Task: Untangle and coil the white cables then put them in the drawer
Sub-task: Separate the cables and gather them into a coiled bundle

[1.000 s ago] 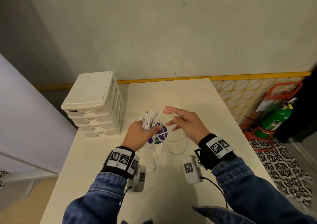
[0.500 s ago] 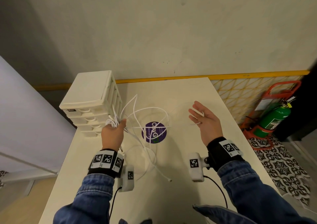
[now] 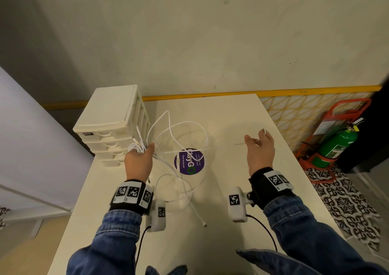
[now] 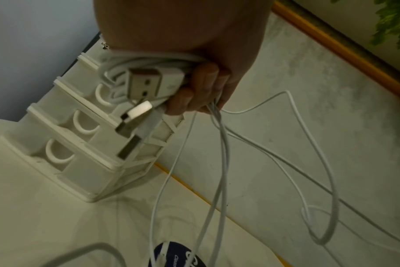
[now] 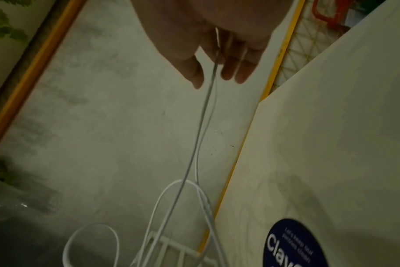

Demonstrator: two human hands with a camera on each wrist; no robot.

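My left hand (image 3: 137, 163) is curled tight around a bunch of the white cables (image 3: 179, 131), up off the table (image 3: 242, 222) and just in front of the little chest of drawers (image 3: 109, 117). In the left wrist view my fingers (image 4: 201, 90) wrap the bundle, and three USB plugs (image 4: 149, 83) stick out of my fist toward the drawer fronts. All the drawers I can see are pushed in.

From that fist the loose loops fan out to the right and away from me, arching in the air, while other strands drop onto the table near my left wrist. One cable end (image 3: 203, 224) lies on the table between my two forearms, closer to me than either hand.

My right hand (image 3: 261, 150) is held well apart from the left, palm turned inward, fingers nearly straight and relaxed. A thin strand runs taut from it across to the bundle; in the right wrist view it passes between my fingers (image 5: 228, 72). I cannot tell whether I am really pinching it or it is only hooked there.

A round purple sticker (image 3: 189, 161) sits on the table between my hands, with strands crossing above it.
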